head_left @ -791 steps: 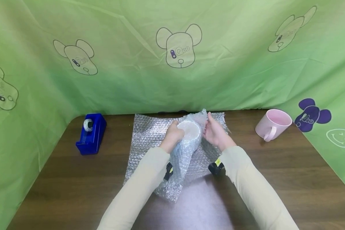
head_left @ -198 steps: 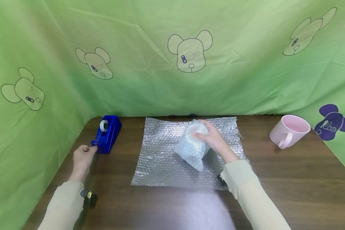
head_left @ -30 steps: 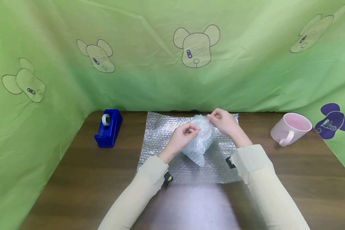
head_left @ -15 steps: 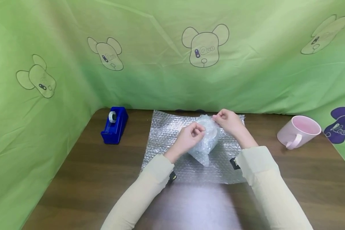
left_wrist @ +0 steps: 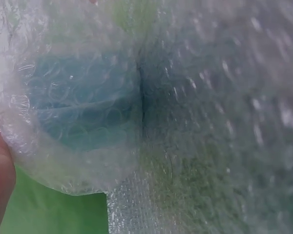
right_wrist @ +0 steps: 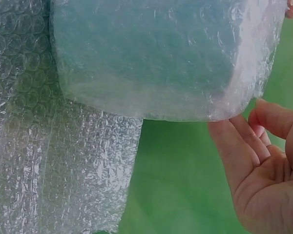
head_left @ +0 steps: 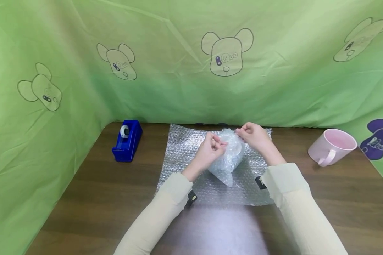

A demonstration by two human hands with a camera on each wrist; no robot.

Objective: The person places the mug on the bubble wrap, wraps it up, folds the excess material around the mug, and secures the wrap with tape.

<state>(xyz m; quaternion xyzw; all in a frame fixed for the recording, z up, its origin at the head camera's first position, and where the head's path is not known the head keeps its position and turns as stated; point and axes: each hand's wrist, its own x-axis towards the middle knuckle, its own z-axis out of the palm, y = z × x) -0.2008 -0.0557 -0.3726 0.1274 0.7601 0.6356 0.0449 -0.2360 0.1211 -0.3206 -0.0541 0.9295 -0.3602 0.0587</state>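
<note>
A bundle of bubble wrap [head_left: 231, 161] stands tilted on a flat bubble-wrap sheet [head_left: 178, 152]; a bluish body shows through it in both wrist views. At its upper right edge my right hand [head_left: 255, 136] pinches the wrap between thumb and index finger, and the right hand [right_wrist: 268, 170] shows this close up. Over the left of the bundle's top is my left hand [head_left: 207, 152], fingers bent and index finger raised from the thumb. I cannot tell if it holds something thin. The left wrist view shows mostly the bubble wrap [left_wrist: 88, 92].
A blue tape dispenser [head_left: 127, 141] with a roll of clear tape stands at the back left. To the right sits a pink mug [head_left: 332, 147], its handle facing front. Green printed cloth [head_left: 166, 92] hangs behind the brown wooden table [head_left: 92, 198].
Several seconds ago my left hand was at the tape dispenser; it has since come to the bundle. In the last half second its index finger has lifted from the thumb. The right hand has stayed.
</note>
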